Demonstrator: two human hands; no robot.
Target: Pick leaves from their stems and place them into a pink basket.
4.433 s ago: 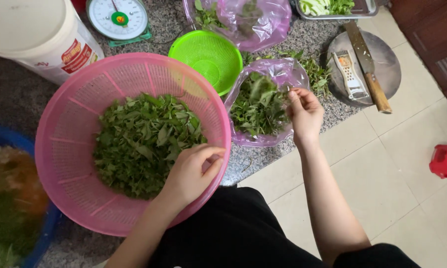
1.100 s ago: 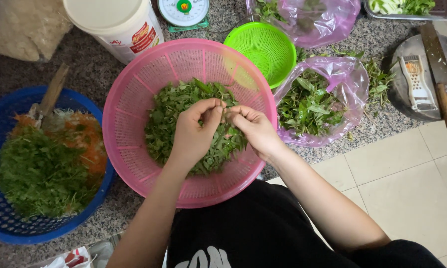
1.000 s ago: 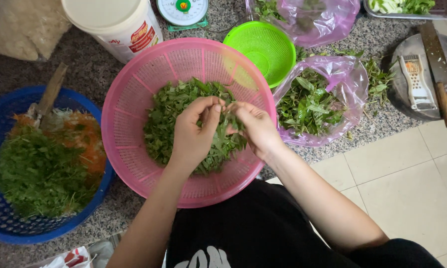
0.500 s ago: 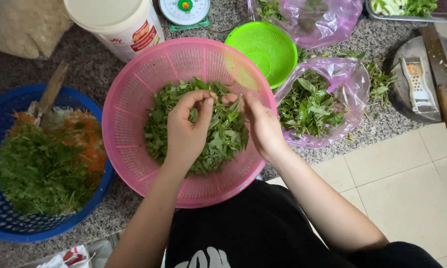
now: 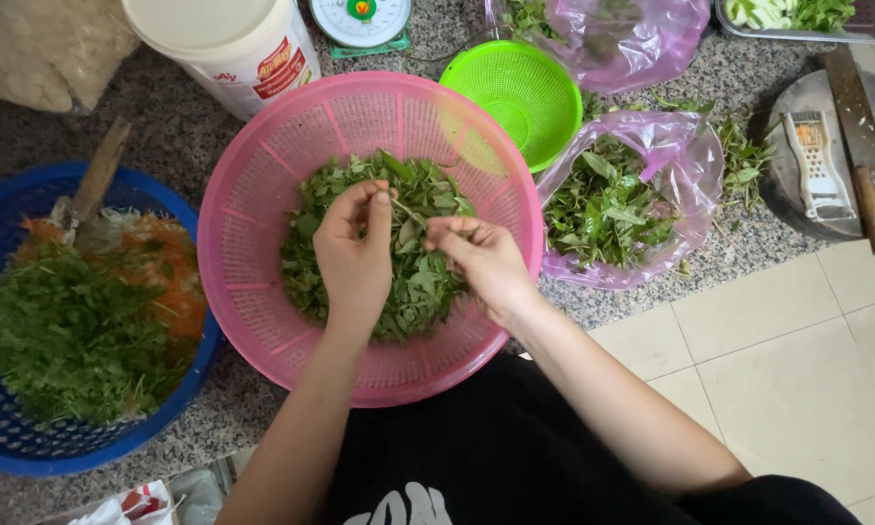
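Both hands work over the pink colander [image 5: 262, 175], which sits on the speckled stone bench [image 5: 180, 131] and holds a heap of green herb leaves [image 5: 413, 282]. The left hand [image 5: 353, 255] pinches one end of a thin herb sprig [image 5: 410, 212]; the right hand [image 5: 481, 261] pinches the other. Each grip is clenched on the sprig. The sprig's long axis runs roughly left to right between the two grips, just above the heap (both hands are equally near it).

Packages by place:
- Far left of the colander: a white lidded tub [image 5: 226, 44] with a red and yellow label.
- Right: a pink plastic bag [image 5: 620, 199] of unpicked herbs.
- Top: a second pink bag [image 5: 617, 39].
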